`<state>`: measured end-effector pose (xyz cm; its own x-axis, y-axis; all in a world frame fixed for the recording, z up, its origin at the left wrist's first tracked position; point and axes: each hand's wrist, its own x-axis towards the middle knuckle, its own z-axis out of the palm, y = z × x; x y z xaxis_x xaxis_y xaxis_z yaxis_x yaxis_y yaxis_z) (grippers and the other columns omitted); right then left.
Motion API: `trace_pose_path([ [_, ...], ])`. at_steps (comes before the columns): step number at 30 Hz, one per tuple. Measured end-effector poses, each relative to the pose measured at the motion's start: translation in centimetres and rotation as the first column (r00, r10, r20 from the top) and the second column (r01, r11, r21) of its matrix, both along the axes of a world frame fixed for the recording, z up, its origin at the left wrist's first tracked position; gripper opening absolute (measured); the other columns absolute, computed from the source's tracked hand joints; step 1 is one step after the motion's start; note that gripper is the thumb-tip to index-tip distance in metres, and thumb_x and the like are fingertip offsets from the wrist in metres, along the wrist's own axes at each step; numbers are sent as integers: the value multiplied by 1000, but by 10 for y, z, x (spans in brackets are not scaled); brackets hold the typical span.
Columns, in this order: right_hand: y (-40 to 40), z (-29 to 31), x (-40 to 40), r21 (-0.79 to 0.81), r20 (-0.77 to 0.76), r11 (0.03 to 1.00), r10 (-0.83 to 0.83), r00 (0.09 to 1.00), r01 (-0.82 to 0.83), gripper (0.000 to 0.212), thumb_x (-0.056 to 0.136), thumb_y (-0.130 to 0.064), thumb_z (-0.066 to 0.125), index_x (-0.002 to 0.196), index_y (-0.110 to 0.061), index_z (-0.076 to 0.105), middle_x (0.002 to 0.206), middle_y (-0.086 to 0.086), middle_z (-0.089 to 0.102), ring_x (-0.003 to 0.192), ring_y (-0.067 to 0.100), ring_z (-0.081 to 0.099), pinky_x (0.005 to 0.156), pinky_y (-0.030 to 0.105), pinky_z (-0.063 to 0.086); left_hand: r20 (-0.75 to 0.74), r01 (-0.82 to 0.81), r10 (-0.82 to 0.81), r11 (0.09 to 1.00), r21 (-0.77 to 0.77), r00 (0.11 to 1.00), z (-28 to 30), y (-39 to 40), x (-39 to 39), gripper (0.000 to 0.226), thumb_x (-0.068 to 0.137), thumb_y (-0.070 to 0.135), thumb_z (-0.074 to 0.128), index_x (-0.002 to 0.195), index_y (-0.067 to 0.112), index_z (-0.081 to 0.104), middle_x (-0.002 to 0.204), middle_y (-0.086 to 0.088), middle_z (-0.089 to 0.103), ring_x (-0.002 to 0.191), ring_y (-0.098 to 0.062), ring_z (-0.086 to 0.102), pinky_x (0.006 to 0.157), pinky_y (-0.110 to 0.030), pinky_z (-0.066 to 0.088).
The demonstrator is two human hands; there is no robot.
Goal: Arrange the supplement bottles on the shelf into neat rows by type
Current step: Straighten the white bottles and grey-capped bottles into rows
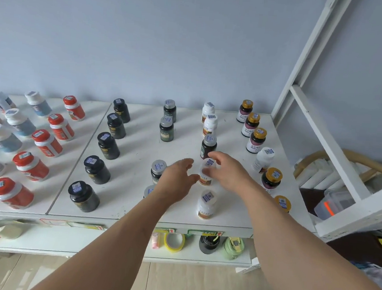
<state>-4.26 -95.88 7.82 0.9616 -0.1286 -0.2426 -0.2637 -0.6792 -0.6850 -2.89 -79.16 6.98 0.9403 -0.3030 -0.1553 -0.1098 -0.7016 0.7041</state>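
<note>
Forearms cross near shelf (115,210) edge. Your right hand (226,171) pinches white bottle (206,172) mid-shelf; left hand (178,176) spread beside it. Risk: your elbow or wrist topples near white bottle (206,204).

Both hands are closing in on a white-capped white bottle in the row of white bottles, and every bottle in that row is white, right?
Not quite. The head view shows the left hand and right hand at the white-capped white bottle, but a dark silver-capped bottle stands in that row just behind it.
</note>
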Motion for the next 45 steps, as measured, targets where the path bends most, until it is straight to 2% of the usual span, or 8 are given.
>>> trace_pose_path([
  [7, -17, -5, 21, 6, -14, 998, 70, 997, -70, 42, 89, -32, 67, 128, -28, 56, 122, -3, 65, 99, 13, 57, 80, 25, 41, -121, 70, -52, 987, 148, 991, -3, -17, 29, 68, 88, 35, 67, 146, 19, 36, 142, 0, 50, 127, -19, 50, 100, -29, 40],
  [11, -22, 6, 26, 26, -41, 992, 121, 992, -120, 52, 90, -36, 64, 139, -26, 50, 128, -5, 60, 105, 11, 55, 86, 24, 41, -214, 119, -100, 989, 82, 972, -3, -18, 33, 68, 81, 38, 74, 140, 23, 44, 131, 4, 58, 116, -17, 57, 96, -30, 46],
  [15, -22, 14, 30, 55, -43, 992, 116, 992, -113, 55, 88, -39, 65, 139, -24, 52, 134, -3, 57, 117, 13, 54, 97, 26, 41, -267, 129, -137, 991, -47, 954, -3, -19, 36, 36, 76, 33, 77, 108, 27, 63, 101, 6, 70, 95, -17, 64, 84, -33, 51],
  [25, -24, 22, 32, 118, 8, 993, 4, 1000, -5, 47, 86, -46, 66, 126, -22, 62, 113, -2, 68, 101, 13, 64, 94, 38, 53, -400, 108, -227, 949, -297, 888, 7, -16, 47, 19, 81, 23, 76, 98, 23, 69, 104, 0, 72, 96, -16, 63, 91, -32, 46],
  [31, -22, 29, 27, 105, 31, 994, 10, 999, -13, 42, 89, -43, 65, 126, -22, 62, 112, -3, 67, 97, 11, 63, 84, 26, 51, -392, 123, -236, 948, -292, 889, 7, -16, 50, 29, 78, 23, 78, 105, 20, 69, 103, 2, 74, 106, -21, 65, 101, -40, 46],
  [35, -19, 29, 25, 119, 41, 993, 21, 999, -26, 37, 89, -37, 67, 124, -24, 64, 106, -8, 66, 93, 8, 62, 81, 24, 48, -259, 182, -209, 975, -126, 943, 4, -16, 52, 37, 75, 32, 78, 109, 24, 66, 103, 5, 72, 99, -17, 66, 95, -41, 51],
  [40, -17, 14, 21, 191, -8, 981, 27, 1000, -25, 39, 84, -28, 74, 122, -27, 63, 111, -11, 69, 104, 8, 63, 94, 32, 50, 44, 339, -388, 850, 403, 921, 12, -10, 54, 59, 87, 38, 65, 140, 24, 44, 135, 3, 54, 122, -19, 52, 98, -34, 44],
  [45, -13, -2, 14, 203, -44, 979, -10, 999, 19, 51, 80, -24, 78, 128, -27, 60, 116, -10, 67, 108, 8, 61, 96, 32, 49, 76, 383, -489, 762, 522, 869, 9, -4, 54, 55, 92, 35, 59, 142, 22, 40, 136, 0, 51, 123, -23, 51, 97, -38, 45],
])
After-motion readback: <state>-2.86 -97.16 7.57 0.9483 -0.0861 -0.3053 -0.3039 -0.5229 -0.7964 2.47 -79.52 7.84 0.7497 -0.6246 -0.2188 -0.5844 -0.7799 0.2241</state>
